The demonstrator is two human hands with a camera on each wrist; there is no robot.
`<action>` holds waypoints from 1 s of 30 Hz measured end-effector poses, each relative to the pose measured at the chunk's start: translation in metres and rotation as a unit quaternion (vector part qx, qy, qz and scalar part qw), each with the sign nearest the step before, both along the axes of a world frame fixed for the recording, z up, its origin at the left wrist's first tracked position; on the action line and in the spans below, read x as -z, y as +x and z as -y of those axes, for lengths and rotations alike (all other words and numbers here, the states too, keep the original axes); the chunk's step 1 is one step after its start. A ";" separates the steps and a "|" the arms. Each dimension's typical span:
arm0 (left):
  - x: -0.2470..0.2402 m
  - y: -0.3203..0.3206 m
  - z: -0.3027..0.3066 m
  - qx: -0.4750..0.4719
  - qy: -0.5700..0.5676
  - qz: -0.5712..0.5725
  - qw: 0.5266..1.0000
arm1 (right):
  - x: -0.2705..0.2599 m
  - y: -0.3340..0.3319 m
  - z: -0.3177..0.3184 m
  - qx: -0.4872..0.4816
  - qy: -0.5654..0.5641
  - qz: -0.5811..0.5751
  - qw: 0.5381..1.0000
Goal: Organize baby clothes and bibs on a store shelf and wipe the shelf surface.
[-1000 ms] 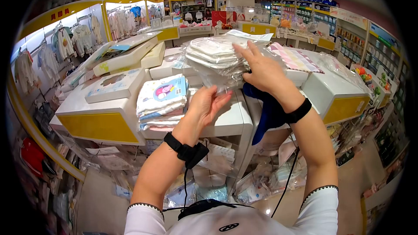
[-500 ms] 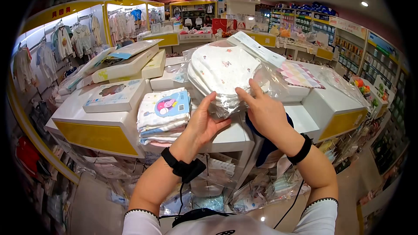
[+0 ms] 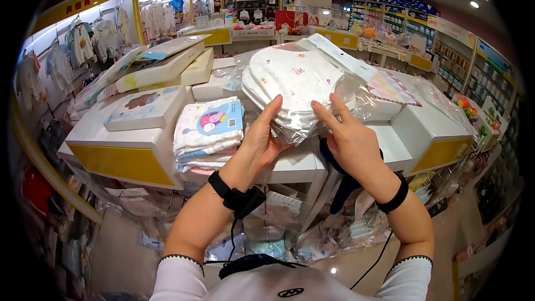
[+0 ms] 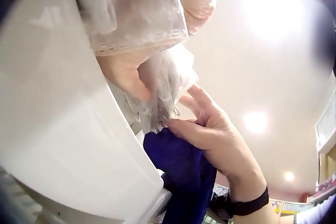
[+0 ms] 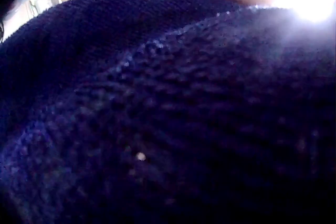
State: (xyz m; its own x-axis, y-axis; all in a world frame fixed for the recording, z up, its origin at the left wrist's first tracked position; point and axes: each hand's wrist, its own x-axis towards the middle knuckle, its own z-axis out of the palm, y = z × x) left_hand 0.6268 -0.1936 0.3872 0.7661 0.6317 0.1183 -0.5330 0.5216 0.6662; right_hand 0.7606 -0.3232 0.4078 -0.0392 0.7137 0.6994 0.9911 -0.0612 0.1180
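A stack of white printed cloths (image 3: 295, 75) in a clear plastic bag lies tilted on the counter in the head view. My left hand (image 3: 263, 139) grips the bag's near left edge, thumb on top and fingers underneath. My right hand (image 3: 352, 142) holds the near right edge, two fingers laid on top. Dark blue cloth (image 3: 344, 184) hangs below my right hand; in the left wrist view this blue cloth (image 4: 184, 166) is beneath the right hand (image 4: 226, 142), and it fills most of the right wrist view (image 5: 157, 103).
Left of the bag sits a folded cloth pile (image 3: 209, 134) with a blue label. Flat boxes (image 3: 146, 112) are stacked further left. A pink patterned cloth (image 3: 390, 90) lies at the right, near a white display block (image 3: 434, 120). Packaged goods hang below the counter.
The bagged stack has tipped so its printed top faces me. My right hand has come down from the bag's upper right side to its near edge.
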 end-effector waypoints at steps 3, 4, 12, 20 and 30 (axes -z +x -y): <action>0.000 0.001 -0.002 0.046 0.021 0.003 0.999 | 0.000 0.001 0.004 -0.009 0.008 -0.005 1.000; -0.004 -0.002 0.000 0.056 0.026 -0.007 0.998 | -0.001 0.000 0.008 -0.011 0.002 -0.007 1.000; 0.003 0.009 0.004 -0.032 0.061 -0.056 0.996 | 0.010 0.001 0.021 -0.020 0.003 0.000 1.000; 0.014 0.018 -0.004 -0.042 0.027 -0.018 0.999 | 0.017 0.010 0.036 -0.076 0.018 -0.099 0.992; -0.004 0.016 0.019 -0.145 0.096 0.039 0.984 | 0.036 0.058 0.091 -0.161 0.088 -0.256 0.949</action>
